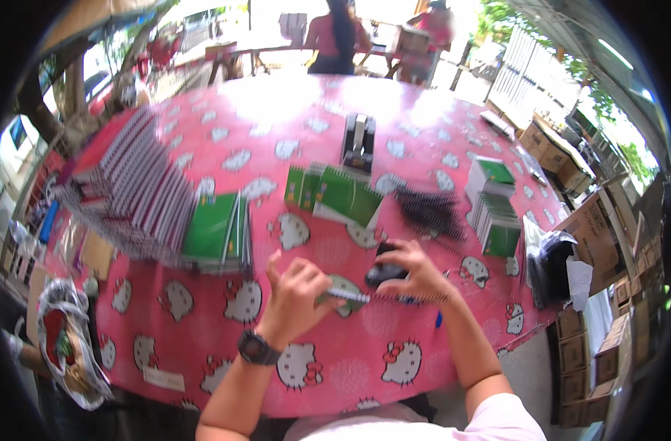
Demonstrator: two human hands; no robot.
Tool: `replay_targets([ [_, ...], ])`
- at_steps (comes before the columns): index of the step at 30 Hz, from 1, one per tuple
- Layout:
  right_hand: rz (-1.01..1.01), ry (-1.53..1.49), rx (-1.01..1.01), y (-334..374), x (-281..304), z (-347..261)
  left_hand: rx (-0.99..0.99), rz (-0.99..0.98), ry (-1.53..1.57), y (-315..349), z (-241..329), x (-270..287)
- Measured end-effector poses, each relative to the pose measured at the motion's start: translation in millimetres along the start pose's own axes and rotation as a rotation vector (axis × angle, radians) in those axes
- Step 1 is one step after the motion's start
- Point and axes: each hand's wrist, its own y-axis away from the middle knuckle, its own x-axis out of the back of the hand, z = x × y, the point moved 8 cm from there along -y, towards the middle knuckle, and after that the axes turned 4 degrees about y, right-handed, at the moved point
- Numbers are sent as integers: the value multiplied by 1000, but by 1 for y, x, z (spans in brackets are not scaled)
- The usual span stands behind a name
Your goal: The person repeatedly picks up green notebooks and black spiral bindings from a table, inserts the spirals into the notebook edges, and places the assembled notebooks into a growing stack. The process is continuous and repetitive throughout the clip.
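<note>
Where the left hand (297, 292) hangs above the near half of the table, thumb and fingers are clamped on a small notebook (341, 295), seen nearly edge-on, its end pointing toward the right hand (415, 270); a dark spiral coil (415, 298) runs from about that end to below the right wrist; right fingers curved, with a black object (385, 267) between them and the thumb, its kind unclear; cannot tell whether that grip closes on the object, on the coil or on neither; black wristwatch (258, 348) on the left wrist.

Table covered in a pink tablecloth (348, 377) printed with white cartoon cats; beyond the hands, green-covered notebooks (348, 197) lie overlapping, a black desktop device (358, 143) just behind them; to their right, a heap of loose black coils (429, 211), then a stack of green pads (495, 220); at left, a long leaning row of spiral-bound notebooks (133, 191), green ones (216, 231) at its near end; black plastic bag (554, 268) by the right edge; cardboard boxes (596, 242) beyond it; two people (337, 37) at a far table.
</note>
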Motion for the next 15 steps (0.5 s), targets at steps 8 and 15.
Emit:
replay_targets([
  [8, -174, -578, -166, -15, -18, -29, 23, 57, 23, 12, -15, 6],
  [15, -229, -846, -254, -10, -36, -27, 7, 133, 44, 12, -18, 6],
])
